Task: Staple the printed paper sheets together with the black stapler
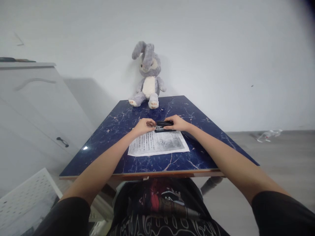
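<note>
A black stapler (162, 126) lies at the far edge of a printed sheet of paper (157, 144) on the dark blue marbled table (197, 154). My right hand (177, 123) rests on top of the stapler and grips it. My left hand (144, 126) is closed at the stapler's left end, its fingertips touching it; what they pinch is too small to tell. Both forearms reach out over the paper's sides.
A grey plush rabbit (148, 77) sits at the table's far edge against the white wall. A white cabinet (31, 108) stands at the left. A white perforated board (27, 196) leans low at the left. Clear plastic litter (267, 135) lies on the grey floor.
</note>
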A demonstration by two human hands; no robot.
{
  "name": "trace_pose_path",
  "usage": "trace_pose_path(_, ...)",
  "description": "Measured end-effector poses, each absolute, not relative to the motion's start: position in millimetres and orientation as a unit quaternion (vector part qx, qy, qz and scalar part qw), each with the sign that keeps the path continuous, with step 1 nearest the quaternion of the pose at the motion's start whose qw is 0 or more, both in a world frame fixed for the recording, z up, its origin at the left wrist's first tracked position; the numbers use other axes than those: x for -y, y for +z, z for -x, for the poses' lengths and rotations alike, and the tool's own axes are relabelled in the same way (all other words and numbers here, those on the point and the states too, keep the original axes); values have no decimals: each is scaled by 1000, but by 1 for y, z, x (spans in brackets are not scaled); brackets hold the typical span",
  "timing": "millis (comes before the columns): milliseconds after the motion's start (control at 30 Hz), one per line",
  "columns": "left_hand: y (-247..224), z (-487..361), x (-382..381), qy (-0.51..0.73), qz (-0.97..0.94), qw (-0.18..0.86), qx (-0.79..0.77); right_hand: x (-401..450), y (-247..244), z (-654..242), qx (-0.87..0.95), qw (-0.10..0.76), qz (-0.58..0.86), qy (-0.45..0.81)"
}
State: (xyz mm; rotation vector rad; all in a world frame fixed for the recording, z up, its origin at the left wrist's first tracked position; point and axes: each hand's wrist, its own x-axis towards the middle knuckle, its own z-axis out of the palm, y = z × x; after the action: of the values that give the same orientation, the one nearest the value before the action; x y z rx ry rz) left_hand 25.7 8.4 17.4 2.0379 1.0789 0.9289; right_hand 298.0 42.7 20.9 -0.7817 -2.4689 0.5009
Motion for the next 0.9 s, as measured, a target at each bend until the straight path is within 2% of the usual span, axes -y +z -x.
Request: trace_pose_path(900,16,-25,-8,341,-792,307,-403,-43,19,-298,910,247,277,183)
